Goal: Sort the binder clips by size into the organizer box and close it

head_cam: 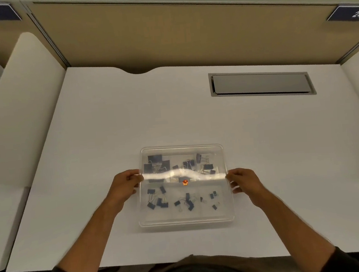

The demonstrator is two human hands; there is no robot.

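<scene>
A clear plastic organizer box (187, 221) lies on the white desk in front of me. Its clear lid (182, 152) is tilted over it, with a bright glare along the lid's near edge. Dark blue binder clips (158, 202) lie in several compartments, larger ones at the back left, smaller ones at the front right. My left hand (124, 185) pinches the lid's left edge. My right hand (243, 180) pinches its right edge. A small orange spot (185, 182) shows at the box's middle.
The white desk (88, 143) spreads around the box. A grey cable hatch (261, 84) is set into the desk at the back right. Tan partition walls stand behind and white dividers at both sides.
</scene>
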